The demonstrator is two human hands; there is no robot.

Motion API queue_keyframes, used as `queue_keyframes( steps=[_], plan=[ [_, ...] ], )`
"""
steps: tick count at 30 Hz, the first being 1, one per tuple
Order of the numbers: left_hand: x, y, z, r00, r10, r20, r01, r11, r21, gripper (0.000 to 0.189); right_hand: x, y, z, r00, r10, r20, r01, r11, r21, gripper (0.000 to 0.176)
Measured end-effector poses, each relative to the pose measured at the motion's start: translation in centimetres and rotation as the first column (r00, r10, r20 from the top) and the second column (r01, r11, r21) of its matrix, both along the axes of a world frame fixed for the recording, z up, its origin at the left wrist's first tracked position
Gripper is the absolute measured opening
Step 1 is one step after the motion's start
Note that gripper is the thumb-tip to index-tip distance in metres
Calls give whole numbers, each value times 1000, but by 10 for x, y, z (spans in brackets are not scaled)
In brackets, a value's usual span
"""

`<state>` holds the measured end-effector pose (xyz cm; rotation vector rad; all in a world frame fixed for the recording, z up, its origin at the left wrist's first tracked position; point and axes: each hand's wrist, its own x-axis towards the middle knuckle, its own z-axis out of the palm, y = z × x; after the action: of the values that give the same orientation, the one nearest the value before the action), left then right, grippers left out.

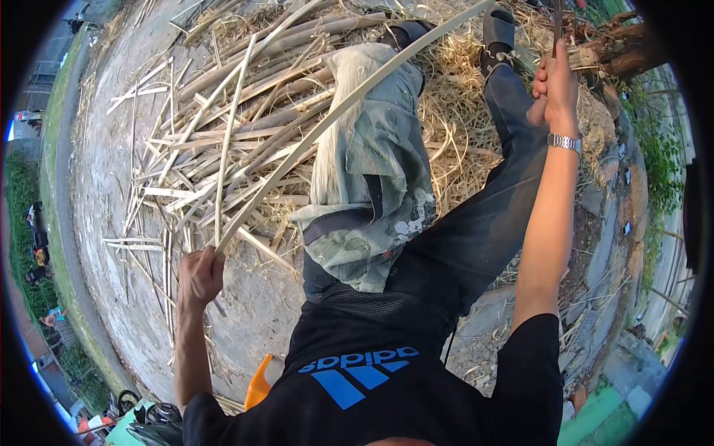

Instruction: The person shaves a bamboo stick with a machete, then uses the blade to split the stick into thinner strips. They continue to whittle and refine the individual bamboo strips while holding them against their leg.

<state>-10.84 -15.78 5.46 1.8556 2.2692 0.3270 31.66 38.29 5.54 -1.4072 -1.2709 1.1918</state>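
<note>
My left hand [201,276] is closed around the lower end of a long pale strip [327,119], which looks like split bamboo. The strip rises diagonally across the cloth on my leg to the top of the view. At the upper right, my right hand [554,89], with a metal watch on its wrist, grips a dark, narrow blade [558,26] pointing upward; its handle is hidden in the fingers. A worn grey-green cloth [379,149] covers one thigh and knee.
Many split strips [223,141] lie piled on the concrete ground, with curly shavings [454,149] between my legs. A rough log [632,48] stands at upper right. An orange object [258,383] is beside my torso. Distant people [39,241] show at the far left.
</note>
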Motion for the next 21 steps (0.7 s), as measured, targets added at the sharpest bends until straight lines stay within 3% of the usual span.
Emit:
queue_keyframes(
  steps=[2, 3, 5, 6, 8, 10, 12, 13, 15, 18, 21],
  plan=[
    [9, 27, -2, 980, 89, 180, -79, 995, -62, 30, -23, -41, 12, 998, 58, -33, -53, 989, 137, 61],
    [18, 46, 3, 980, 85, 178, -75, 995, -63, 30, -34, -61, 13, 991, 123, -55, -115, 984, 135, 61],
    [45, 85, 16, 805, 236, 544, -101, 958, -267, 43, -57, -104, 9, 964, 266, -21, -260, 952, 159, 62],
    [56, 100, 16, 738, 257, 624, -103, 956, -273, 47, -69, -125, 5, 939, 341, 35, -341, 922, 184, 62],
    [78, 126, 11, 609, 282, 741, -116, 956, -268, 52, -89, -160, -2, 840, 438, 321, -524, 809, 267, 64],
    [97, 150, 6, 474, 307, 825, -142, 952, -273, 52, -102, -199, 7, 679, 515, 522, -670, 726, 155, 65],
    [114, 168, 15, 417, 324, 849, -127, 946, -299, 50, -104, -229, -2, 503, 485, 715, -774, 621, 123, 53],
    [118, 171, 15, 413, 327, 850, -131, 945, -300, 50, -103, -241, 0, 480, 473, 738, -800, 581, 149, 54],
    [123, 173, 13, 14, 342, 940, -107, 935, -338, 47, -98, -250, 9, 377, 449, 810, -851, 514, 111, 56],
    [127, 170, 7, -30, 318, 948, -102, 942, -319, 46, -95, -223, 10, 431, 397, 810, -829, 528, 183, 62],
    [128, 171, 2, -69, 283, 957, -82, 954, -288, 45, -98, -172, 14, 509, 423, 750, -737, 664, 126, 63]
  ],
)
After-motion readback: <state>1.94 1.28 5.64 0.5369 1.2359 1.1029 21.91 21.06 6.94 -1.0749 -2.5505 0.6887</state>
